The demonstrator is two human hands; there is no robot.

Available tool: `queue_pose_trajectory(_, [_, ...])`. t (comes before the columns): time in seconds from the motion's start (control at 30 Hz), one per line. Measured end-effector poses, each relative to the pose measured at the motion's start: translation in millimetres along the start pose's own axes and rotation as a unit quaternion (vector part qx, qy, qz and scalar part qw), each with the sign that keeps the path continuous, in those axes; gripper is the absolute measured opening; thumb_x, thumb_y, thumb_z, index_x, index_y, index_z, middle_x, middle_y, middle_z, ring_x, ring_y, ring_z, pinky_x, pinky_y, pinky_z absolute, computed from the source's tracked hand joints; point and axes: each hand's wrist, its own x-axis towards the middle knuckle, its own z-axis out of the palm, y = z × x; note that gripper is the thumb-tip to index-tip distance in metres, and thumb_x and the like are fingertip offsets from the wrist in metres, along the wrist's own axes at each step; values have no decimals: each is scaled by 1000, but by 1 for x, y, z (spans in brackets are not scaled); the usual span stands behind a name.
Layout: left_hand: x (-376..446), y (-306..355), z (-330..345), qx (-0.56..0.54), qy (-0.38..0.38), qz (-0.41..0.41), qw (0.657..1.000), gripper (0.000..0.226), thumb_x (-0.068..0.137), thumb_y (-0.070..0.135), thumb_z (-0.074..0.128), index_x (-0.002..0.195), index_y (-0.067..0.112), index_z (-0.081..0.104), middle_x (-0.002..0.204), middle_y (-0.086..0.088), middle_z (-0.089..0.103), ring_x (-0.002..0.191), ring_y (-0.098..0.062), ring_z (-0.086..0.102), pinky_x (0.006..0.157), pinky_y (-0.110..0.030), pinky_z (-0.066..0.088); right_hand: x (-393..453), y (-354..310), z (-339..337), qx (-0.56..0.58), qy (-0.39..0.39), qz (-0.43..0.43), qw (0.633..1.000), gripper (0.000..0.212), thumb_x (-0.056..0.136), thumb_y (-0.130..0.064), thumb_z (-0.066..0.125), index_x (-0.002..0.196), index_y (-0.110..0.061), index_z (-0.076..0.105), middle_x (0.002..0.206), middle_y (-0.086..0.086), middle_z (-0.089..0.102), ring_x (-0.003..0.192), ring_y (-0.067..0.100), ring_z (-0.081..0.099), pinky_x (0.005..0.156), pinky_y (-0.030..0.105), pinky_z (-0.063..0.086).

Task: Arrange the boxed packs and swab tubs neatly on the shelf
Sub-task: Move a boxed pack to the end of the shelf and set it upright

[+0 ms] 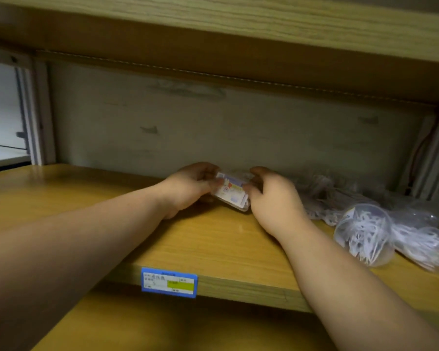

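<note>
A small clear boxed pack (232,192) with a white, red and blue label sits near the back of the wooden shelf (213,239). My left hand (188,188) grips its left end and my right hand (274,198) grips its right end, fingers curled around it. To the right lies a round clear swab tub (364,234) on its side, full of white sticks. Behind and beside it is a heap of clear bags of white swabs (416,239).
A blue price label (169,282) is fixed to the shelf's front edge. The board above hangs low over the shelf. A grey back panel (213,127) closes the rear. A metal upright (39,110) stands at the left. A lower shelf (162,325) shows beneath.
</note>
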Motion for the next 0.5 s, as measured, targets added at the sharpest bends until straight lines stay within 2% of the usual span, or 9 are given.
queue_pose_trajectory(0.1, [-13,7,1,-47,-4,-17,999,29,98,14,62,127,12,61,118,-14,70,103,-23,70,84,-34,59,-7,-3,-5,65,14,23,998,42,97,-27,61,136,-14,59,136,6,63,126,26,57,97,28,41])
queue_pose_trajectory(0.2, [-27,15,-7,-150,-19,-33,988,44,93,4,66,135,6,55,126,-19,67,110,-26,70,91,-32,57,-13,-8,-8,185,26,68,980,40,96,-20,63,135,-11,60,133,8,65,120,26,62,104,36,47])
queue_pose_trajectory(0.27, [-40,21,-20,-241,-1,-19,970,52,90,0,68,138,0,49,128,-22,65,111,-27,70,99,-34,53,-17,-21,-9,322,-20,115,939,40,98,-13,60,137,-9,56,129,10,66,110,23,68,97,38,55])
queue_pose_trajectory(0.3, [-47,26,-27,-267,8,-7,963,53,89,2,70,138,-3,49,126,-22,67,111,-27,70,102,-36,52,-20,-33,-10,402,-51,134,904,37,100,-9,57,137,-7,55,125,11,67,105,21,70,92,34,58])
queue_pose_trajectory(0.37, [-67,34,-46,-239,12,11,971,51,88,15,75,132,2,54,119,-15,72,110,-23,71,100,-36,53,-28,-66,-8,514,-94,139,841,31,101,-3,51,131,-5,56,119,11,68,101,16,72,86,24,59])
queue_pose_trajectory(0.43, [-87,35,-72,-149,-6,35,988,46,85,27,77,126,13,61,115,-8,75,105,-19,72,92,-36,55,-38,-107,-1,529,-116,119,832,30,101,-1,51,129,-9,57,118,10,69,104,16,71,87,23,58])
queue_pose_trajectory(0.5, [-107,32,-109,-92,-24,58,994,39,91,26,72,128,22,62,117,-3,74,105,-17,72,87,-35,57,-45,-147,14,515,-124,104,842,35,98,-4,57,132,-9,55,120,10,70,107,19,71,92,30,57])
